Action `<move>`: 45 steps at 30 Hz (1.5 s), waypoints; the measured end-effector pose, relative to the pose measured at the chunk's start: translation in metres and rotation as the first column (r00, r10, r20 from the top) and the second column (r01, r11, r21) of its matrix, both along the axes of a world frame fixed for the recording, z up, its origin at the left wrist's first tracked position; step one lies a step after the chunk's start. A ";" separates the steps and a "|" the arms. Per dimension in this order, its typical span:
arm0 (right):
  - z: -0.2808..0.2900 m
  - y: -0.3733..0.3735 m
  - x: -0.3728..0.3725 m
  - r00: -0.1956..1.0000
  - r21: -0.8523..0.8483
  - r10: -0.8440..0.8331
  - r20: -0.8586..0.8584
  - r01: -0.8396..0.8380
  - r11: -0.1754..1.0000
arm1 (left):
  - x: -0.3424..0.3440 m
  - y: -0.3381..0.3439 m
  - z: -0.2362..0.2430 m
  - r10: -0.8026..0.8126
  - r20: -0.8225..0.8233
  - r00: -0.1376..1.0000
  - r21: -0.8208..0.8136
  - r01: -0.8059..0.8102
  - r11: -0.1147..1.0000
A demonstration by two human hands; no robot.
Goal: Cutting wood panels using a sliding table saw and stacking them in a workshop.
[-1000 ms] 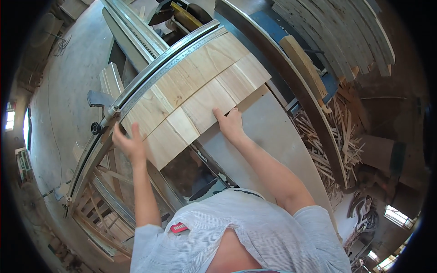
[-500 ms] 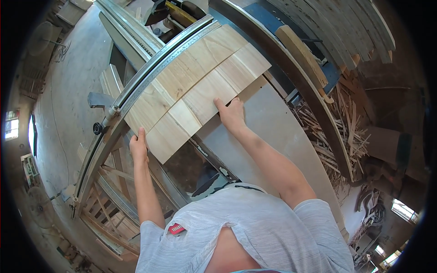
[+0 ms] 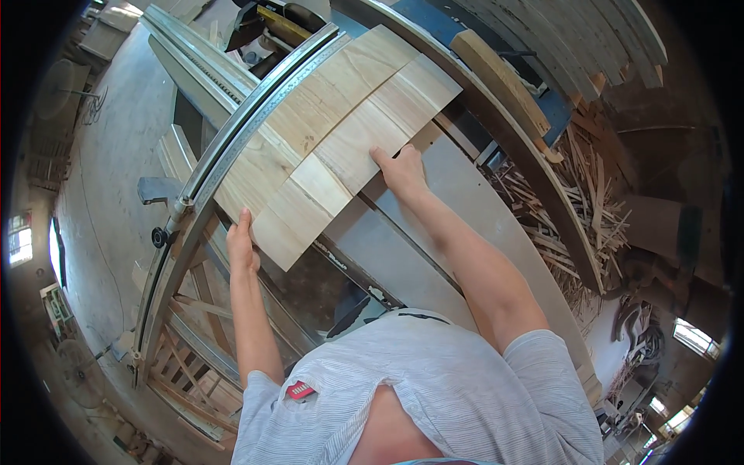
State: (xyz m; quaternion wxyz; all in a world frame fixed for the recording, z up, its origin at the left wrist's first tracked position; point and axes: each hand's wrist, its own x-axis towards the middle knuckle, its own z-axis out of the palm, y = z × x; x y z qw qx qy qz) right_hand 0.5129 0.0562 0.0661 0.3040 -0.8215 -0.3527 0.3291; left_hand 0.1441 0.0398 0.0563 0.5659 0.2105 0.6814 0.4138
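On the grey saw surface (image 3: 465, 225) of a woodworking shop, seen from above the worker's head: a pale wooden panel (image 3: 341, 132) of glued boards, lying flat and angled against the long metal fence rail (image 3: 232, 147). Left hand (image 3: 240, 244) pressed edge-on against the panel's near left corner, fingers straight and together, not wrapped around anything. Right hand (image 3: 403, 170) laid flat on the panel's right-hand edge, fingers spread slightly, palm down, partly on wood and partly on the surface; exact line of contact hard to make out. Hands well apart, one at each side of the panel's near end. Far end of the panel reaching toward a dark machine part (image 3: 267, 23) at the top, cut off by the curved rim of the view. Heap of thin wood offcuts (image 3: 581, 194) to the right, beyond the surface's edge. Striped shirt (image 3: 418, 387) filling the foreground and hiding the surface's near edge. Timber frame (image 3: 194, 325) below the rail, only partly visible.
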 end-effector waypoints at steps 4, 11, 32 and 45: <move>-0.004 0.003 0.000 1.000 -0.008 0.022 0.002 -0.022 1.000 | 0.002 0.003 0.000 -0.003 0.011 1.000 0.017 0.003 1.000; 0.003 0.012 -0.001 0.998 0.056 0.035 0.057 -0.038 0.998 | 0.005 0.010 0.003 0.031 -0.002 1.000 -0.003 -0.031 1.000; 0.058 0.024 0.036 0.889 -0.316 -0.031 -0.456 -0.129 0.940 | 0.187 0.180 0.058 -0.133 -0.990 -0.045 -0.105 0.868 0.485; 0.054 0.054 0.047 0.846 -0.312 -0.001 -0.532 -0.195 0.930 | 0.198 0.216 0.083 -0.281 -0.932 -0.231 -0.342 0.816 0.465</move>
